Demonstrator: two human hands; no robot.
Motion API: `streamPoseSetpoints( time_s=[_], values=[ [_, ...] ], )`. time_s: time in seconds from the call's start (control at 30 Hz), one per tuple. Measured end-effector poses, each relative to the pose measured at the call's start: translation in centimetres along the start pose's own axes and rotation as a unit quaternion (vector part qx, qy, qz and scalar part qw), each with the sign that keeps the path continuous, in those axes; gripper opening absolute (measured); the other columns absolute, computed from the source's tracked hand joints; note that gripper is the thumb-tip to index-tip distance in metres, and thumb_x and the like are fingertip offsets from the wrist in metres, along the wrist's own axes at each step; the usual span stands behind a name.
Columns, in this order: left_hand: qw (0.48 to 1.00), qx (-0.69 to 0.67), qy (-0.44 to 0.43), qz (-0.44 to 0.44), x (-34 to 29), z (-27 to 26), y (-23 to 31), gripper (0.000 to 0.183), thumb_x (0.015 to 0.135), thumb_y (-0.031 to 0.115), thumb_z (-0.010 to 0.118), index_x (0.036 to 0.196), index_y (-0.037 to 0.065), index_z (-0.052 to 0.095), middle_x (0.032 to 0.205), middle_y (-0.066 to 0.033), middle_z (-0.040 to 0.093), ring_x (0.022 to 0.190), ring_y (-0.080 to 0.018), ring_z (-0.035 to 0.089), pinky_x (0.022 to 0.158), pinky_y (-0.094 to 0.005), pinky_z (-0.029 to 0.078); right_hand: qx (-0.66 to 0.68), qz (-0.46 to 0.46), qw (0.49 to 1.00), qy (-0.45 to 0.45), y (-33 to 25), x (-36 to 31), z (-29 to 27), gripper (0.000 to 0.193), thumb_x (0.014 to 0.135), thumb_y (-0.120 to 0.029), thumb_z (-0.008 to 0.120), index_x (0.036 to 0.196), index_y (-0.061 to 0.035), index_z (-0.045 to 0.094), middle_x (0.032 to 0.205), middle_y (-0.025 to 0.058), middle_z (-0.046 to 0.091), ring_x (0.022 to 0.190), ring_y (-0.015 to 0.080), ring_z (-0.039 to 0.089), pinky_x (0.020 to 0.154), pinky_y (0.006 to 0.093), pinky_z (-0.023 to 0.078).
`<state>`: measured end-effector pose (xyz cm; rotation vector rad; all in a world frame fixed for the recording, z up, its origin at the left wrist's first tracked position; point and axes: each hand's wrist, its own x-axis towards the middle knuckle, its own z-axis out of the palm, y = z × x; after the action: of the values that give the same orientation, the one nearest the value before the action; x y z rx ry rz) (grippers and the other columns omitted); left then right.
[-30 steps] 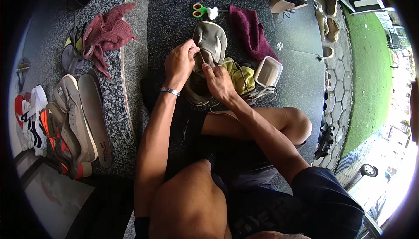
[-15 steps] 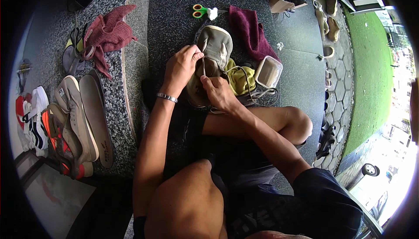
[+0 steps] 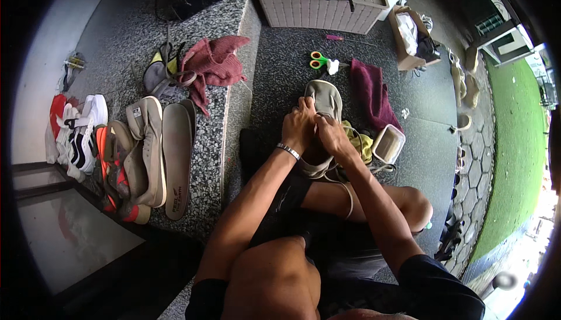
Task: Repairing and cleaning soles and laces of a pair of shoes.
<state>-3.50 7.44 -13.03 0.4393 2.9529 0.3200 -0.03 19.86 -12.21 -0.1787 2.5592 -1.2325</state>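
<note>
A grey-beige shoe [image 3: 326,93] stands toe away from me between my bent legs. My left hand [image 3: 298,126], with a metal bracelet at the wrist, is closed at the left side of its lacing area. Against it from the right, my right hand [image 3: 333,135] pinches at the same spot, thumb and fingers together. The lace at my fingertips is mostly hidden by the hands. A loose length of pale shoelace [image 3: 351,202] loops from the shoe over my leg. Beside the shoe lie a yellow-green cloth [image 3: 360,144] and a clear plastic tub [image 3: 388,144].
Ahead lie green-handled scissors [image 3: 318,60], a white wad [image 3: 332,66] and a maroon cloth [image 3: 369,92]. Farther off stand a grey plastic bin [image 3: 321,13] and a cardboard box [image 3: 412,39]. On the left ledge are several shoes [image 3: 149,156], insoles [image 3: 178,156] and a reddish cloth [image 3: 216,63].
The view has swung, so everything sits lower and farther right. My hands have come closer together over the shoe; the lace strand visible between them before is now hidden.
</note>
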Motion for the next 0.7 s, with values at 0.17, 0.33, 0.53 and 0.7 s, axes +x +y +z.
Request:
streamPoseSetpoints(
  time_s=[0.17, 0.33, 0.53, 0.7],
  values=[
    [0.988, -0.071, 0.123, 0.053, 2.0, 0.1, -1.7, 0.093, 0.092, 0.006, 0.059, 0.164, 0.029, 0.004, 0.151, -0.0299, 0.042, 0.096, -0.0429, 0.072, 0.077, -0.044, 0.064, 0.21, 0.196, 0.958, 0.026, -2.5, -2.8, 2.4, 0.067, 0.107, -0.051, 0.036, 0.096, 0.0076, 0.065, 0.095, 0.0288, 0.068, 0.092, 0.0342, 0.065, 0.088, 0.0441, 0.047],
    [0.993, -0.098, 0.007, 0.06, 1.4, -0.6, -0.9, 0.106, 0.085, -0.002, 0.061, 0.162, 0.046, 0.006, 0.144, -0.0314, 0.048, 0.092, -0.0439, 0.072, 0.074, -0.0469, 0.063, 0.332, 0.204, 0.92, 0.044, -0.8, -3.6, 2.8, 0.063, 0.107, -0.051, 0.037, 0.089, 0.0037, 0.061, 0.078, 0.0114, 0.06, 0.076, 0.0186, 0.051, 0.072, 0.0385, 0.044],
    [0.991, -0.119, 0.01, 0.057, 1.4, -0.6, -0.5, 0.101, 0.086, -0.004, 0.058, 0.162, 0.044, 0.012, 0.129, -0.0291, 0.057, 0.086, -0.0441, 0.072, 0.072, -0.0485, 0.062, 0.323, 0.178, 0.926, 0.078, 0.3, -4.0, 3.8, 0.053, 0.107, -0.043, 0.038, 0.084, 0.0015, 0.057, 0.071, 0.006, 0.054, 0.069, 0.0157, 0.047, 0.064, 0.0371, 0.041],
    [0.992, -0.113, 0.006, 0.051, 1.2, -0.3, -0.9, 0.099, 0.086, -0.003, 0.057, 0.162, 0.043, 0.013, 0.12, -0.0264, 0.06, 0.084, -0.0438, 0.071, 0.072, -0.0491, 0.062, 0.391, 0.182, 0.898, 0.087, -0.2, -4.9, 4.3, 0.043, 0.103, -0.044, 0.049, 0.072, -0.014, 0.048, 0.057, -0.0036, 0.04, 0.045, 0.0104, 0.035, 0.042, 0.0287, 0.029]
  ],
)
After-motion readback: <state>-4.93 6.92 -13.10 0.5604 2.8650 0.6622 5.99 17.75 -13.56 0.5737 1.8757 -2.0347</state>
